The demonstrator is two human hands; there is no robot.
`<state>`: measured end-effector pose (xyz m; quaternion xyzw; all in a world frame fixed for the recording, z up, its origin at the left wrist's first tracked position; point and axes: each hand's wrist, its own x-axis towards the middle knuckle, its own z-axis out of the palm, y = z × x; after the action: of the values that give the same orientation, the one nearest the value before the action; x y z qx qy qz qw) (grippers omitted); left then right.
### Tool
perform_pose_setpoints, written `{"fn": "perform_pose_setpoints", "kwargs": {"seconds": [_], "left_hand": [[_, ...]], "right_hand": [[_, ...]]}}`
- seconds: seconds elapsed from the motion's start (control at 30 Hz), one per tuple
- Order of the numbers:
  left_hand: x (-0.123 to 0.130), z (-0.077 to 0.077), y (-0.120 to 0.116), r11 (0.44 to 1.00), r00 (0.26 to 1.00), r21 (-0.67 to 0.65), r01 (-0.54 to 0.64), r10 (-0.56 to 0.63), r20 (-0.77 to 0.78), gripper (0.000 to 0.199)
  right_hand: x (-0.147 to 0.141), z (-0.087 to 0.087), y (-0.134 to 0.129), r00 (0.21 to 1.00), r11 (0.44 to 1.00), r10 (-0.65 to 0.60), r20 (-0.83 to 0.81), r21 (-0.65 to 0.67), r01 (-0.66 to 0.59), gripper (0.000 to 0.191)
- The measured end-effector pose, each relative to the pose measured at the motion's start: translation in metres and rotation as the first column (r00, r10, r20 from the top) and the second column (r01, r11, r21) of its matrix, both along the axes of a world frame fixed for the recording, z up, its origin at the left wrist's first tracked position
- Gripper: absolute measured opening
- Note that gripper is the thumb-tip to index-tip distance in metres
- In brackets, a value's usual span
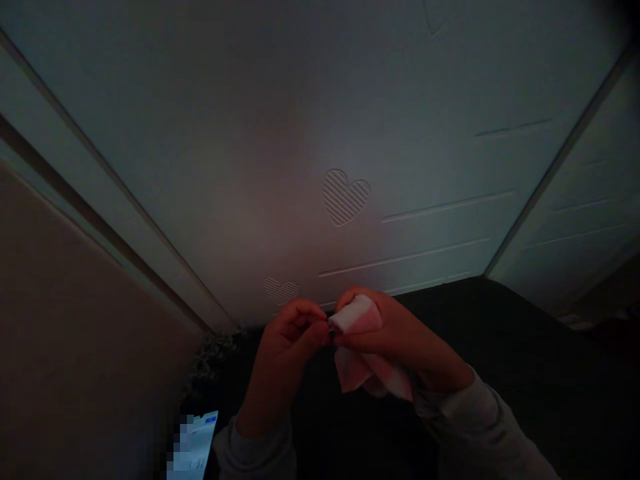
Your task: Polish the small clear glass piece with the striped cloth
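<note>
A pink and white piece of soft cloth [357, 315] is wrapped in my right hand [395, 330], with its loose folds hanging below the palm. The fingers of that hand are closed around it. Right beside the rolled end of the cloth, my left hand [290, 340] has its thumb and fingertips pressed together in a pinch. Whatever small thing lies between those fingertips is too dark and small to name. Both hands nearly meet, in front of a pale panel [240, 167] with embossed hearts.
A lit phone screen [195, 447] lies at the lower left. Silvery tinsel-like stuff [207, 360] runs along the panel's left bottom corner. Under the hands is a dark surface [500, 347]. A brownish wall or panel [75, 300] stands on the left. The light is dim.
</note>
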<state>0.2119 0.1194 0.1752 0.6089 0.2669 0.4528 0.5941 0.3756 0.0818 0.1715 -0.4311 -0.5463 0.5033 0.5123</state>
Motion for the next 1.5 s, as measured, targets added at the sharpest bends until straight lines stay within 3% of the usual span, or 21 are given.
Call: {"fn": "perform_pose_setpoints", "kwargs": {"seconds": [0.3,0.5,0.63,0.73,0.87,1.0,1.13,1.37,1.5], "left_hand": [[0.002,-0.002,0.003,0.995,0.995,0.065,-0.07,0.074,-0.063,0.006],[0.008,-0.001,0.0,0.947,0.944,0.216,-0.238,0.278,-0.178,0.011],[0.01,-0.001,0.0,0.93,0.909,0.207,-0.303,0.347,-0.232,0.018],[0.01,0.0,-0.001,0.912,0.861,0.273,-0.306,0.388,-0.329,0.027],[0.01,0.001,-0.001,0.915,0.814,0.304,-0.265,0.381,-0.439,0.048],[0.01,0.0,0.001,0.92,0.802,0.297,-0.257,0.375,-0.465,0.054],[0.006,-0.004,0.005,0.937,0.774,0.268,-0.226,0.339,-0.534,0.061],[0.0,-0.011,0.01,0.924,0.797,0.297,-0.241,0.363,-0.482,0.049],[0.001,-0.008,0.008,0.934,0.812,0.286,-0.216,0.335,-0.477,0.051]], "right_hand": [[0.001,-0.007,0.006,0.97,0.988,-0.128,0.208,0.11,0.107,0.017],[-0.001,-0.007,0.009,0.91,0.964,-0.241,0.336,0.188,0.186,0.02],[-0.003,-0.006,0.009,0.906,0.978,-0.196,0.374,0.144,0.152,0.023],[-0.003,-0.005,0.008,0.902,0.98,-0.185,0.39,0.138,0.141,0.021],[-0.003,-0.005,0.008,0.88,0.975,-0.214,0.425,0.141,0.17,0.022],[-0.002,-0.007,0.008,0.91,0.989,-0.144,0.389,0.081,0.122,0.027],[0.0,-0.008,0.01,0.877,0.985,-0.171,0.449,0.11,0.135,0.032],[-0.001,-0.008,0.01,0.872,0.978,-0.192,0.45,0.161,0.132,0.033],[-0.002,-0.009,0.01,0.89,0.981,-0.176,0.42,0.154,0.121,0.031]]}}
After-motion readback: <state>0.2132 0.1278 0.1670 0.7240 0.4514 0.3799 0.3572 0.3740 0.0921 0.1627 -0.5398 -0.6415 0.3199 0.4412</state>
